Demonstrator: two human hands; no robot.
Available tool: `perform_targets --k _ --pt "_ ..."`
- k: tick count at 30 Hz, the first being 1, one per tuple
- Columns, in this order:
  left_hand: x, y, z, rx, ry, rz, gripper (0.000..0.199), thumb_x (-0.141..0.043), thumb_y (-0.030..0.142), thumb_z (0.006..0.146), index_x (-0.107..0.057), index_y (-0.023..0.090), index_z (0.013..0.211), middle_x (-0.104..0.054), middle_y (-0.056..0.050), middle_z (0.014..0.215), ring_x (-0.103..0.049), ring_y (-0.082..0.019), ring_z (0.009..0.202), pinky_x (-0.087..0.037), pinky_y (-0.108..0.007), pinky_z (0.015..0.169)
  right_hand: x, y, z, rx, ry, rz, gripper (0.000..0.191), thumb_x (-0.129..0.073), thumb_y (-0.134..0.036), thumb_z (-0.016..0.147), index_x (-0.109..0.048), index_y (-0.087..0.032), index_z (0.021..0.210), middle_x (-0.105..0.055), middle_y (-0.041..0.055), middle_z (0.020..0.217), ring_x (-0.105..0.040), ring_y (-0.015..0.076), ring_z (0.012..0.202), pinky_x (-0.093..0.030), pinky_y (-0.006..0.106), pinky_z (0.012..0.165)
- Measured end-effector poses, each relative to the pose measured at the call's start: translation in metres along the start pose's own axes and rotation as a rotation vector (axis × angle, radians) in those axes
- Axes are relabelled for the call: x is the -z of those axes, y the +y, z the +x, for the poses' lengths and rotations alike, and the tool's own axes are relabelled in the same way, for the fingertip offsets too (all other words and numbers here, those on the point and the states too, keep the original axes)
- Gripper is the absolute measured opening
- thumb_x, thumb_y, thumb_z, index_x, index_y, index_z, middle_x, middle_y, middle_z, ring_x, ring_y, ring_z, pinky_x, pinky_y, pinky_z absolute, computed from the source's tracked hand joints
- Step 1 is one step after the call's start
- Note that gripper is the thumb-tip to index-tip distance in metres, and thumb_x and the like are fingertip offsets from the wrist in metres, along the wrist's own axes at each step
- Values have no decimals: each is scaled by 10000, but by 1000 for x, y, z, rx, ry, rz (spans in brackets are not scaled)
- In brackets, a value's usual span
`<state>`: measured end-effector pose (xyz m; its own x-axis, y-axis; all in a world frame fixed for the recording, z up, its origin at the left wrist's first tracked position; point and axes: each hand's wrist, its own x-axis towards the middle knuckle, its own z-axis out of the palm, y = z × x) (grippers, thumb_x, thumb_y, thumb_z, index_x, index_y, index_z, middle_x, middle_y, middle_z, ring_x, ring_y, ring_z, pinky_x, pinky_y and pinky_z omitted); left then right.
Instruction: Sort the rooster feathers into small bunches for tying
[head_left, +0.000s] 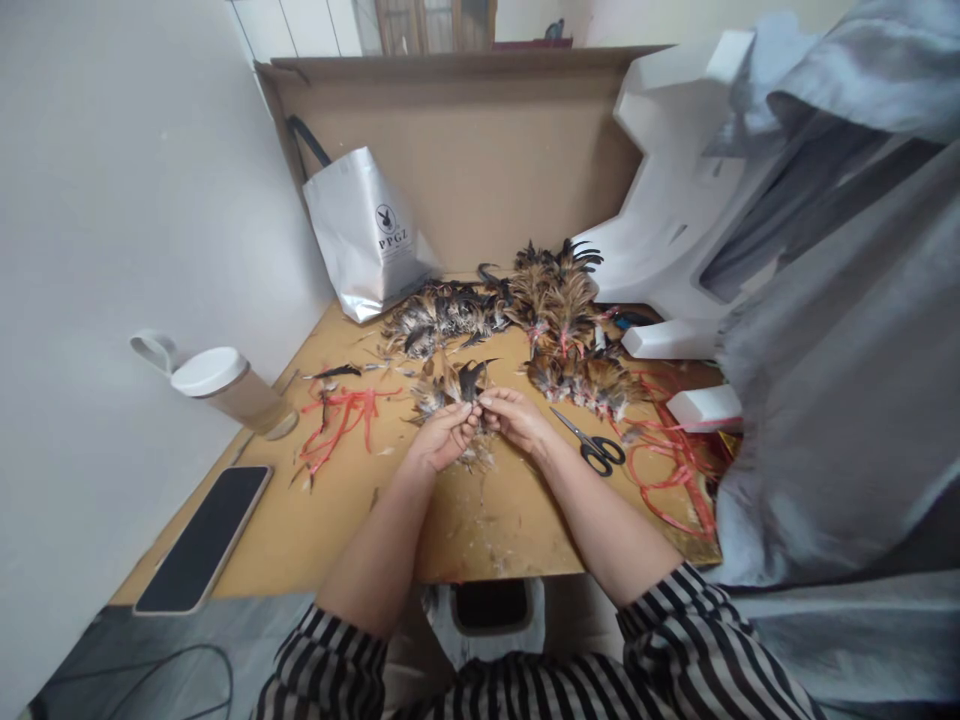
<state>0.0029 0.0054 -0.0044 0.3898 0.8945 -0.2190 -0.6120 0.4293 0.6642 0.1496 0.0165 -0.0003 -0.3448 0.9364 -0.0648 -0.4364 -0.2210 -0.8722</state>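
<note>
Close together over the middle of the table (pixel 322 540), my left hand (pixel 450 433) and my right hand (pixel 516 415) pinch dark feathers (pixel 471 378) between the fingertips. The tips of these feathers point away from me. Brown and grey loose feathers (pixel 429 392) lie just beyond and beside my left hand, with pale fluff under both hands. Black-handled scissors (pixel 592 440) rest to the right of my right hand. Past them sits a row of brown feather bunches (pixel 585 382). Which hand bears the feathers' weight is hidden by the fingers.
A dark feather pile (pixel 442 318) and tied upright bunches (pixel 559 290) stand at the back. Red ribbon strips (pixel 345 420) lie left, more red ribbon (pixel 675 470) right. A phone (pixel 206 540), a lidded cup (pixel 236 390), a silver bag (pixel 367 235) and grey cloth (pixel 840 400) flank the table.
</note>
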Motion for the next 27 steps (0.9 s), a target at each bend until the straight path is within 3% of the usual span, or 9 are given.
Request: perform_targets --k 10,27 --pt "5 -8 5 -123 75 284 138 -671 181 684 -637 77 768 -682 -104 801 -619 -90 620 -444 -132 488 0 -2 2 191 202 -173 229 -720 -333 575 -585 -154 619 -515 -54 484 -389 48 430 -279 193 455" --pt "-2 -9 2 -161 88 422 208 -700 269 631 -634 89 711 -664 -81 703 -573 -72 551 -406 -157 492 -7 3 0 242 225 -318 209 -699 -328 577 -589 -156 620 -570 -27 590 -482 81 536 -384 224 571"
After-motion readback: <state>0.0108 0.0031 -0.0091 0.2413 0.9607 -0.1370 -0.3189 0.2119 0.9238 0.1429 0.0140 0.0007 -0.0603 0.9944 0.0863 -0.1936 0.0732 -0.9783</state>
